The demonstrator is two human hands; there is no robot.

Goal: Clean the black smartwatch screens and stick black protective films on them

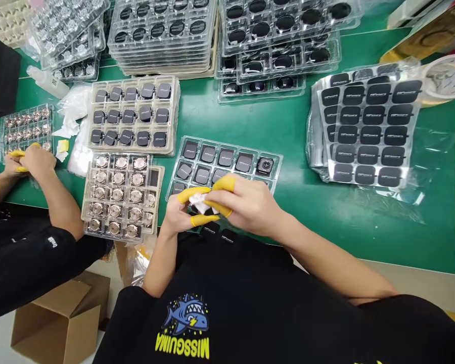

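Observation:
A crumpled white wiping cloth (200, 202) is pinched in my right hand (246, 205), whose thumb and fingertips wear yellow finger cots. Facing it, my left hand (176, 215), also in yellow cots, is closed around a small dark piece mostly hidden by the cloth and fingers. Both hands meet over the near edge of a clear plastic tray (278, 174). Black square pieces with white lettering (226, 157) fill several of its pockets. In the far right pocket sits a black square watch case (265, 165) with a round back.
Left of me, a tray of rose-gold watches (117, 194) stands before stacked trays of black squares (131, 114). More stacks (161, 45) line the back. Sheets of black stickers (373, 134) and a tape roll (447, 76) lie right. A co-worker's hands (34, 159) work at far left.

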